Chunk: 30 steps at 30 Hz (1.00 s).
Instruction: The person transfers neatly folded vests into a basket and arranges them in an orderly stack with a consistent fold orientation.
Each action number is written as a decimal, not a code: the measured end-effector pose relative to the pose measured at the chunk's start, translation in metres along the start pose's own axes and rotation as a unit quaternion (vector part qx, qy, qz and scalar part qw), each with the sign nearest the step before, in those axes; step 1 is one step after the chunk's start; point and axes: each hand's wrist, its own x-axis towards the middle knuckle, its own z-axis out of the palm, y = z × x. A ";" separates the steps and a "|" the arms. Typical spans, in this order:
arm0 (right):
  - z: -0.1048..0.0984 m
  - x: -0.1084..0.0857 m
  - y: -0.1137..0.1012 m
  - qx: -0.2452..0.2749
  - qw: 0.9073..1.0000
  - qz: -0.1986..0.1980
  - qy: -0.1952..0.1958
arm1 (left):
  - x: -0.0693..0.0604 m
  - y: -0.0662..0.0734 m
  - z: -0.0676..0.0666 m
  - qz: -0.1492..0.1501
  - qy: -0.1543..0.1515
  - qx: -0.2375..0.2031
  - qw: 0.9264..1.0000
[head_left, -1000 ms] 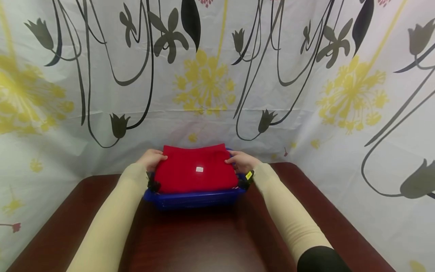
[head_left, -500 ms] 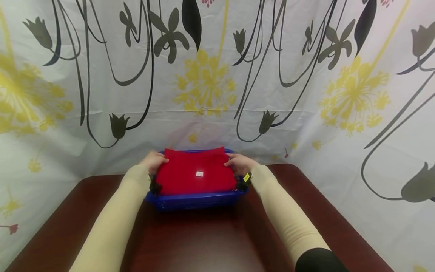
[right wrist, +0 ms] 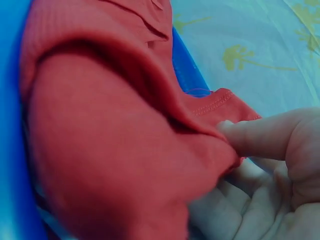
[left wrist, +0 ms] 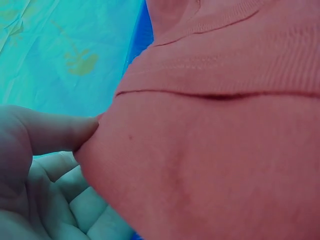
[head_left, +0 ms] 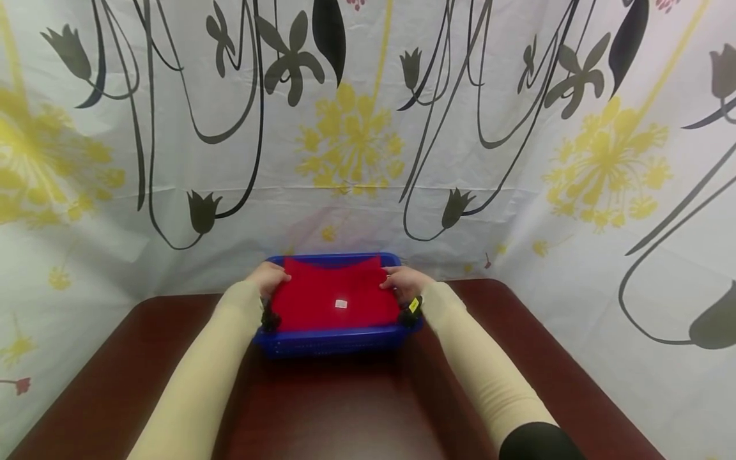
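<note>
A folded red garment (head_left: pixel 333 297) with a small white label lies within the rim of a blue plastic basket (head_left: pixel 330 342). My left hand (head_left: pixel 269 278) pinches its far left corner between thumb and fingers. Ribbed trim on the garment (left wrist: pixel 200 165) shows close up in the left wrist view, where the left thumb presses its edge. On the other side, my right hand (head_left: pixel 407 282) pinches the far right part; in the right wrist view the cloth (right wrist: pixel 110 140) sags and bunches beside the right thumb. The garment covers most of the basket's inside.
The basket stands toward the back of a dark red-brown table (head_left: pixel 339 409). A white curtain (head_left: pixel 368 160) with grey and yellow flower prints hangs right behind the table and along its sides.
Both hands have lowered the garment into the basket. Its far edge now sags below the basket's back rim, which has come into sight. The basket has barely moved in the view.
</note>
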 end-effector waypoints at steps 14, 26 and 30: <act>0.013 0.003 0.000 -0.034 0.999 0.012 0.029 | 0.010 -0.003 0.003 -0.015 0.028 0.072 0.997; 0.015 0.001 -0.001 -0.075 0.996 0.021 0.044 | 0.011 -0.005 0.002 -0.009 0.030 0.105 0.994; 0.015 -0.001 -0.002 -0.082 0.995 0.023 0.049 | 0.012 -0.008 0.002 -0.006 0.027 0.096 0.995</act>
